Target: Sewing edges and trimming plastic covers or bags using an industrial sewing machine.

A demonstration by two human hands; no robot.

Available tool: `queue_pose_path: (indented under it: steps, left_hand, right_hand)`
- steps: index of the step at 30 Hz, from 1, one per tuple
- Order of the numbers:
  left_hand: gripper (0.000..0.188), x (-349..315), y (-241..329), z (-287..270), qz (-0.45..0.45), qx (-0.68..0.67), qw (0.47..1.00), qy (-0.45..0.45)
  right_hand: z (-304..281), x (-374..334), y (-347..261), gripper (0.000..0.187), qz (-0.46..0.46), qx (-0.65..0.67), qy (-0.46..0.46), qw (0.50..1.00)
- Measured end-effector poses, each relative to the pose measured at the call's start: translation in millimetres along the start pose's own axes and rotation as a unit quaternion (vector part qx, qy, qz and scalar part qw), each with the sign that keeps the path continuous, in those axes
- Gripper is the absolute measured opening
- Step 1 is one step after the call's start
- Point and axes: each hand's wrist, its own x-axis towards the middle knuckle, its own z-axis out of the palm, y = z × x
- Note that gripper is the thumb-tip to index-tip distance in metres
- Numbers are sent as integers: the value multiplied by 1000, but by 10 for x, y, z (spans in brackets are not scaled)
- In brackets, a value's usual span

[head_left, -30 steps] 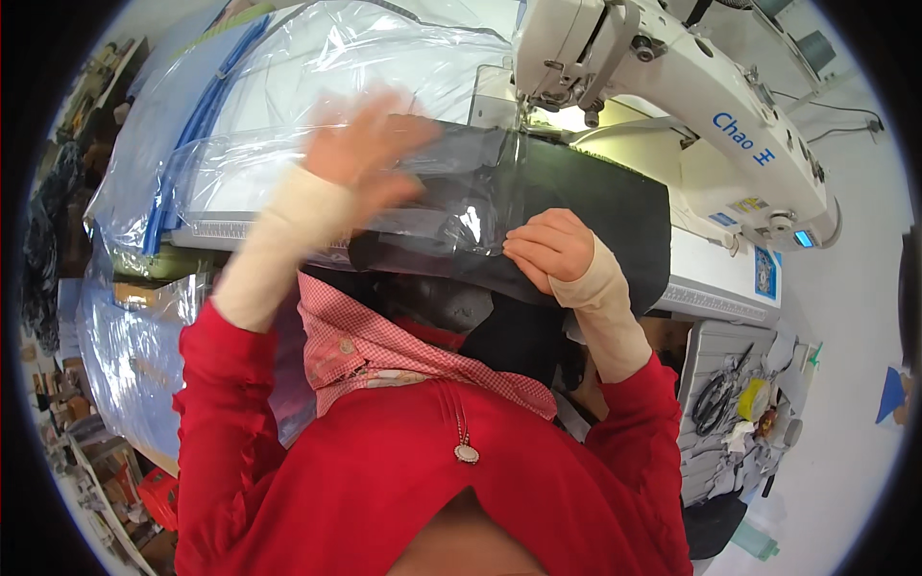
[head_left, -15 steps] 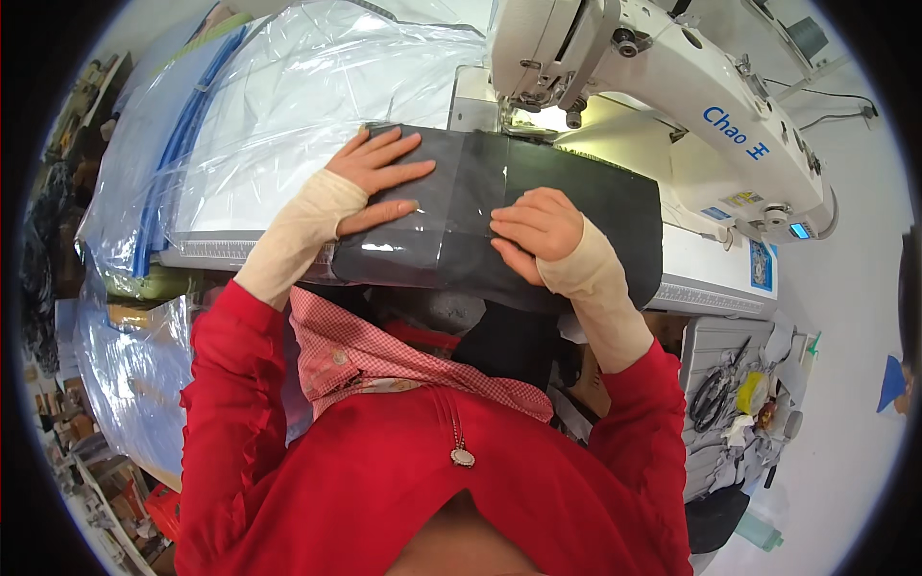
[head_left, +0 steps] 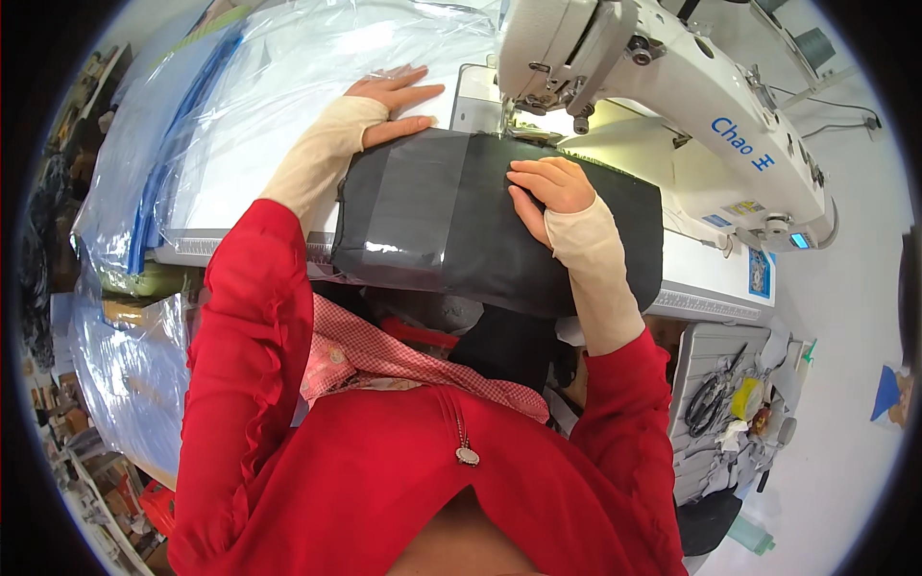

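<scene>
A black fabric piece (head_left: 495, 245) lies across the front of the sewing table, its far edge by the needle area (head_left: 507, 123) of a white sewing machine (head_left: 687, 110). A shiny clear plastic strip (head_left: 411, 206) covers part of its left half. My left hand (head_left: 392, 104) is open, fingers spread toward the needle plate beyond the fabric's far left corner, by a clear plastic sheet (head_left: 288, 86). My right hand (head_left: 554, 188) rests on the black fabric right of the needle, fingers close together and slightly bent, thumb apart, gripping nothing.
Clear plastic sheeting with a blue edge strip (head_left: 182, 144) drapes over the table's left side. At the right, a grey tray (head_left: 693, 350) holds scissors (head_left: 709, 403) and small items. Crowded shelves (head_left: 67, 422) stand far left.
My left hand has slid off the fabric to the far side, near the needle plate. My right hand has shifted slightly away from me and right, still on the fabric.
</scene>
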Motion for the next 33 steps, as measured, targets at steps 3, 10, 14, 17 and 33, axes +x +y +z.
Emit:
queue_pose_path:
  steps: [3, 10, 14, 17, 33]
  left_hand:
    - [57, 30, -89, 45, -24, 19, 999, 14]
    - [51, 29, -113, 62, -16, 35, 999, 20]
    - [50, 40, -90, 76, -19, 46, 998, 25]
    - [50, 16, -89, 79, -32, 20, 999, 21]
    - [58, -257, 32, 9, -101, 66, 992, 43]
  right_hand:
    - [-14, 3, -22, 18, 13, 8, -11, 1000]
    - [-11, 33, -16, 18, 11, 22, 4, 1000]
    - [-19, 45, -24, 16, 14, 25, 20, 999]
    - [-10, 27, -20, 17, 12, 27, 26, 999]
    - [-27, 7, -13, 15, 18, 34, 8, 999]
